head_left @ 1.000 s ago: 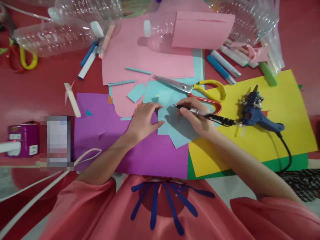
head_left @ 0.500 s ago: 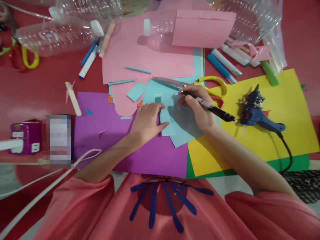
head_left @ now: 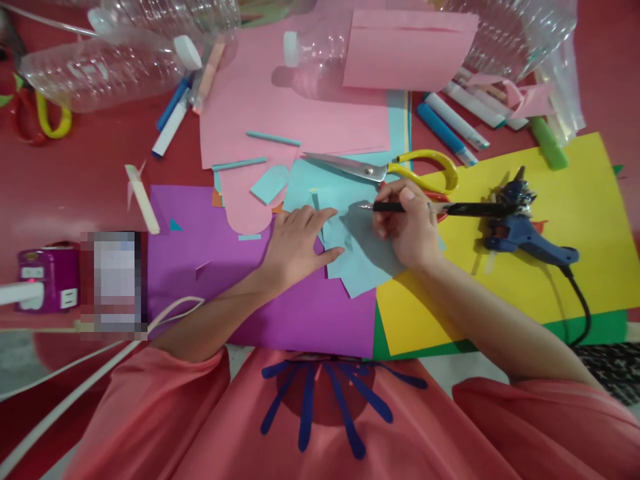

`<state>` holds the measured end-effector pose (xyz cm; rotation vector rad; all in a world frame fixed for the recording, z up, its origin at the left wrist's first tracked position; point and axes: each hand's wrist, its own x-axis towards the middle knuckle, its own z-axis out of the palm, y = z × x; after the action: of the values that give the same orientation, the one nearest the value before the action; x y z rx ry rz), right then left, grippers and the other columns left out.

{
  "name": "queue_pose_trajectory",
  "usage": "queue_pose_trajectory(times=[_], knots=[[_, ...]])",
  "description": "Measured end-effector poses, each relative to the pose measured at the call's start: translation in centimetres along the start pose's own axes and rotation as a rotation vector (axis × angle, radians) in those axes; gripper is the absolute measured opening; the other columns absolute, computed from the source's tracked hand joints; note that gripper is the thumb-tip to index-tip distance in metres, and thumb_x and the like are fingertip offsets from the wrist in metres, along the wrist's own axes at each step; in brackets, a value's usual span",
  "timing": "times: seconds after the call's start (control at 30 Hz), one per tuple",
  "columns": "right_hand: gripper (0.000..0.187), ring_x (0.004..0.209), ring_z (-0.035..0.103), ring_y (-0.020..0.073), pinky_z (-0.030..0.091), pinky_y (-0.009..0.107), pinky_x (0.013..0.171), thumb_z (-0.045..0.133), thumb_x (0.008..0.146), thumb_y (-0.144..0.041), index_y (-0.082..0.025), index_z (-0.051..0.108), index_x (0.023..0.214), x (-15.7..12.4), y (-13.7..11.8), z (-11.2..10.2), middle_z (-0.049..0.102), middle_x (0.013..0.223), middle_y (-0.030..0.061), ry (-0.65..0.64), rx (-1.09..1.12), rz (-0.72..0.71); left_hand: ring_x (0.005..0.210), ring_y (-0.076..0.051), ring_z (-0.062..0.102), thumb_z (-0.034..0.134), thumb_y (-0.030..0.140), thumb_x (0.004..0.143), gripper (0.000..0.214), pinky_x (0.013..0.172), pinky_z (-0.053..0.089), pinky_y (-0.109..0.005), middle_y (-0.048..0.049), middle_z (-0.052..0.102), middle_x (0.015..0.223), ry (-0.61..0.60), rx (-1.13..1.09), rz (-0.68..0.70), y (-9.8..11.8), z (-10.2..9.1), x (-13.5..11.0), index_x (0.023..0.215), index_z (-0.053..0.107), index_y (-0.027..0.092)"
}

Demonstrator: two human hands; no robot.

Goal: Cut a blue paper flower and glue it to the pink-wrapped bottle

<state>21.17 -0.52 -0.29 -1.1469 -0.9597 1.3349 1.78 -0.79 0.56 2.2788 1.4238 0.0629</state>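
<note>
My left hand lies flat with fingers spread, pressing on a light blue paper piece that rests over a purple sheet. My right hand is closed round a black pen, held nearly level with its tip pointing left just above the blue paper. Scissors with yellow and red handles lie just beyond my right hand. A blue glue gun lies on the yellow sheet, right beside the pen's rear end.
Pink paper sheets and clear plastic bottles fill the far side. Several markers lie at the right, others at the upper left. A purple power strip and white cables sit at the left. Another pair of scissors lies far left.
My right hand lifted the pen from the blue paper, swung it toward the scissors, then turned it nearly level with the tip pointing left. My left hand stayed pressing the paper.
</note>
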Motion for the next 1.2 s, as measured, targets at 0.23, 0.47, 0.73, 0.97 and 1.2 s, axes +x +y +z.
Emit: queue_pose_trajectory(times=[0.23, 0.47, 0.73, 0.97, 1.2], knots=[[0.035, 0.042, 0.053, 0.0087, 0.042, 0.024, 0.040, 0.065, 0.086, -0.057, -0.023, 0.065, 0.092, -0.8, -0.1, -0.1, 0.064, 0.067, -0.0018, -0.108, -0.221, 0.013, 0.113, -0.028, 0.057, 0.066, 0.043, 0.086, 0.060, 0.099, 0.038, -0.043, -0.0081, 0.062, 0.119, 0.091, -0.139, 0.032, -0.4, -0.1, -0.4, 0.140, 0.047, 0.024], [0.043, 0.044, 0.056, 0.0099, 0.041, 0.023, 0.037, 0.062, 0.083, -0.066, -0.024, 0.066, 0.089, -0.8, 0.0, -0.2, 0.060, 0.066, -0.0026, -0.084, -0.142, 0.004, 0.110, -0.023, 0.059, 0.063, 0.029, 0.088, 0.044, 0.099, 0.041, -0.039, -0.0064, 0.063, 0.121, 0.089, -0.255, 0.060, -0.5, -0.1, -0.5, 0.131, 0.055, 0.024], [0.061, 0.060, 0.069, 0.0163, 0.056, 0.026, 0.049, 0.062, 0.072, -0.079, -0.025, 0.062, 0.101, -1.0, -0.3, 0.1, 0.064, 0.073, 0.0000, -0.088, -0.075, 0.099, 0.119, -0.029, 0.055, 0.072, 0.039, 0.082, 0.056, 0.101, 0.037, -0.041, -0.0079, 0.061, 0.126, 0.043, -0.101, 0.070, -0.5, 0.3, -0.5, 0.134, 0.055, 0.027], [0.053, 0.049, 0.059, 0.0139, 0.049, 0.028, 0.042, 0.058, 0.078, -0.077, -0.027, 0.057, 0.095, -1.0, -0.2, 0.1, 0.056, 0.067, -0.0013, -0.058, -0.083, 0.014, 0.117, -0.026, 0.054, 0.063, 0.033, 0.090, 0.049, 0.099, 0.039, -0.040, -0.0075, 0.062, 0.120, 0.106, -0.194, 0.089, -0.5, 0.0, -0.8, 0.136, 0.050, 0.026], [0.030, 0.045, 0.051, 0.0123, 0.039, 0.027, 0.036, 0.062, 0.084, -0.055, -0.026, 0.055, 0.078, -0.8, 0.0, -0.1, 0.056, 0.061, -0.0014, -0.054, -0.108, 0.017, 0.116, -0.027, 0.055, 0.064, 0.033, 0.088, 0.048, 0.101, 0.037, -0.041, -0.0083, 0.063, 0.119, 0.156, -0.162, 0.089, -0.7, 0.1, -0.8, 0.134, 0.052, 0.024]])
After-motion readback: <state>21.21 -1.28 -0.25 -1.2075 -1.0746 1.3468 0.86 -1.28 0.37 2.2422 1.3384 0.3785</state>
